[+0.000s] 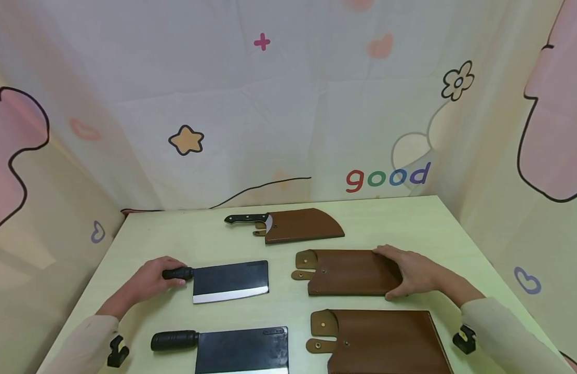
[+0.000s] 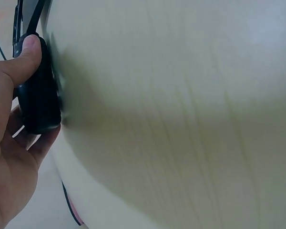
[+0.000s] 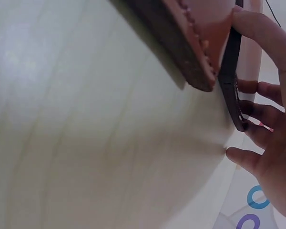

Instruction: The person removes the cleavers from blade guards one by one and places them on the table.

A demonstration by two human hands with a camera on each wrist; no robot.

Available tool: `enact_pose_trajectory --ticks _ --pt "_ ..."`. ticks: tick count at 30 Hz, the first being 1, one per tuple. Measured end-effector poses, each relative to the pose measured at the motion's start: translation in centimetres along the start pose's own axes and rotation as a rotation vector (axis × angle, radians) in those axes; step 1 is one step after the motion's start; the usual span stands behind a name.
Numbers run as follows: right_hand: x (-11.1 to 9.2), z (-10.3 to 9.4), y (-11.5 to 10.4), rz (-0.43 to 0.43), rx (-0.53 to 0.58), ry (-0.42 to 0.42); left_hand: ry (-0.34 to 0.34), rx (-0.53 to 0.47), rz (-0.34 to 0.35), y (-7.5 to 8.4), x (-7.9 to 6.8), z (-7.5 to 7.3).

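Note:
My left hand (image 1: 150, 283) grips the black handle of a cleaver (image 1: 231, 280) lying on the table at middle left. In the left wrist view the thumb lies along the handle (image 2: 40, 95), with fingers behind it. My right hand (image 1: 416, 272) holds the right end of a brown leather knife sheath (image 1: 349, 272), its thumb at the near edge and fingers at the far edge. The sheath lies flat, with its snap straps (image 1: 306, 259) pointing left toward the blade. In the right wrist view this sheath (image 3: 231, 95) shows edge-on between thumb and fingers.
A larger cleaver (image 1: 241, 348) lies in front of the left one, partly cut off by the frame. Beside it is a larger brown sheath (image 1: 386, 340). At the back, a sheathed knife (image 1: 302, 226) lies on the pale table (image 1: 176, 234). Printed cloth (image 1: 269, 130) surrounds the table.

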State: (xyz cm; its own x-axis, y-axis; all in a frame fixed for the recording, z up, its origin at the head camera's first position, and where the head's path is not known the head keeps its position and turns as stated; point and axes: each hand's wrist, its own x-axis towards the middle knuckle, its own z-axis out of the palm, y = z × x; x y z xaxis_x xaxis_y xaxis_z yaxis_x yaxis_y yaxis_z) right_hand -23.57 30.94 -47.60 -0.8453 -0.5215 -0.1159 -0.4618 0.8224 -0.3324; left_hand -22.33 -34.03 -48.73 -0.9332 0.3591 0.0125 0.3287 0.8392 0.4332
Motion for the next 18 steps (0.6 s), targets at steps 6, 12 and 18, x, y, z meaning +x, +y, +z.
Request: enact_pose_trajectory --ticks 6,12,18 --pt "0.2 -0.9 -0.6 -0.032 -0.009 0.001 -0.05 -0.008 0.008 0.1 0.3 -0.5" --pt "1.1 -2.2 -1.6 -0.046 -0.024 0.044 -0.06 -0.031 0.008 1.5 1.7 -2.2" --pt "2.8 -3.5 -2.8 -0.052 -0.061 0.044 -0.036 -0.011 -0.01 3.2 3.9 -2.5"
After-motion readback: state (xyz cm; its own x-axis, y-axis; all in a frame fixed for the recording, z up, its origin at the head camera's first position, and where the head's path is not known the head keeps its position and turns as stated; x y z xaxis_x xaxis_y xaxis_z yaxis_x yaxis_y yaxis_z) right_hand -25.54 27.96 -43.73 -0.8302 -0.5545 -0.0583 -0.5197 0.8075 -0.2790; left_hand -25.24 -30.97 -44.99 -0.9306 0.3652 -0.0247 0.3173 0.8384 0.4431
